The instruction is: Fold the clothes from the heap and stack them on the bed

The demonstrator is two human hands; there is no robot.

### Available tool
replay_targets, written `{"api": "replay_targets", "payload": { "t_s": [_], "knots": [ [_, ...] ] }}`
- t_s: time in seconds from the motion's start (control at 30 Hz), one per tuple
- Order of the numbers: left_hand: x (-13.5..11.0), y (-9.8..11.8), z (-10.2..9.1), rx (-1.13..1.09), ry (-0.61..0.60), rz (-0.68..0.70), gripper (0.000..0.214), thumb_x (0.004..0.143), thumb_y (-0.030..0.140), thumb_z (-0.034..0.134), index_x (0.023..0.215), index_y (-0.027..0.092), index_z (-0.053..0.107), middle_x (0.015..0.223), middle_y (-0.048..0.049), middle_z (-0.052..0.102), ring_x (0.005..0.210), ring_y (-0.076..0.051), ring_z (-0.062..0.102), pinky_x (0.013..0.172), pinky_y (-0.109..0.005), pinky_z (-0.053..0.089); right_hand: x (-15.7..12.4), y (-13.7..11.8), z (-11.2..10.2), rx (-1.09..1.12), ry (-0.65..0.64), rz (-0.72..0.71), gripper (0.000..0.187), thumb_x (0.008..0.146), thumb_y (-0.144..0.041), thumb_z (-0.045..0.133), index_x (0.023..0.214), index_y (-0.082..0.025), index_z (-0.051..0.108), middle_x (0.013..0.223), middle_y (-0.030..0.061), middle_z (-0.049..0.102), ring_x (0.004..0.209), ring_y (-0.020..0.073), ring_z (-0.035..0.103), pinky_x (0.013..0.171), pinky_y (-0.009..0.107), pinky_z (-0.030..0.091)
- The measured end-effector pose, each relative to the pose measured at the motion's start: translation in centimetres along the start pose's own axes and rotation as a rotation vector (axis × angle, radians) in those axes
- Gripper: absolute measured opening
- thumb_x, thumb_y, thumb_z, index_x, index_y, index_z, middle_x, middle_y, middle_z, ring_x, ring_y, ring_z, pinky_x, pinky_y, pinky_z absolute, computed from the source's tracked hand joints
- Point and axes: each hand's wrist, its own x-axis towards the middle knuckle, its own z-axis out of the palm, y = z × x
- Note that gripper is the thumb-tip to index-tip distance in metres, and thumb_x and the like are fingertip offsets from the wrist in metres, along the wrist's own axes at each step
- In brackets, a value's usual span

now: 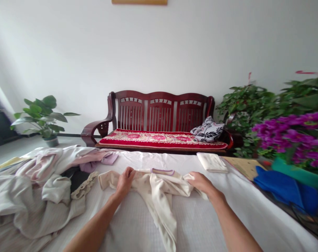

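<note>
A cream long-sleeved child's garment point(162, 196) with a lilac-edged neckline lies on the white cloth in front of me. Its neck opening faces the sofa, and its lower part trails toward me, narrow and rumpled. My left hand point(126, 179) is closed on the fabric at the left shoulder; one sleeve spreads out beyond it. On the other side, my right hand point(200, 182) pinches the cloth near the right sleeve, which is bunched and folded. A folded cream cloth item point(212, 162) rests just beyond my right hand.
Loose clothes point(30, 196) are heaped on the left of the white cloth point(200, 224). A blue cloth point(287, 189) and purple flowers point(297, 136) stand at the right edge. Behind is a wooden sofa point(159, 112) with a patterned cushion point(208, 130); a potted plant point(44, 115) stands left.
</note>
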Motion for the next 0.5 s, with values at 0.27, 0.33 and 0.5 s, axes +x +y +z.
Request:
{"api": "replay_targets", "payload": {
  "t_s": [0.27, 0.33, 0.5],
  "knots": [
    [0.0, 0.6, -2.0, -0.188, 0.18, -0.017, 0.034, 0.086, 0.055, 0.047, 0.083, 0.021, 0.053, 0.067, 0.0045, 0.05, 0.061, -0.013, 0.047, 0.057, -0.022, 0.038, -1.1, -1.4, 0.3, 0.153, 0.162, -0.154, 0.017, 0.079, -0.036, 0.059, 0.081, -0.021, 0.065, 0.074, -0.0003, 0.066, 0.074, 0.0188, 0.059, 0.068, 0.026, 0.04],
    [0.0, 1.0, -3.7, -0.255, 0.235, -0.003, 0.036, 0.085, 0.057, 0.051, 0.086, 0.021, 0.052, 0.068, 0.0045, 0.05, 0.06, -0.012, 0.046, 0.055, -0.022, 0.037, -1.7, -2.6, -0.2, 0.385, 0.158, -0.191, 0.024, 0.081, -0.043, 0.06, 0.085, -0.02, 0.066, 0.077, -0.0001, 0.066, 0.076, 0.0186, 0.059, 0.07, 0.026, 0.043],
    [1.4, 2.4, -8.7, -0.262, 0.199, 0.074, 0.034, 0.083, 0.054, 0.057, 0.079, 0.02, 0.053, 0.063, 0.0053, 0.048, 0.056, -0.011, 0.042, 0.052, -0.02, 0.034, -1.9, -4.4, -1.5, 0.615, 0.013, -0.152, 0.031, 0.079, -0.05, 0.066, 0.081, -0.019, 0.065, 0.072, -0.0023, 0.062, 0.068, 0.0147, 0.053, 0.062, 0.023, 0.043]
  ]
}}
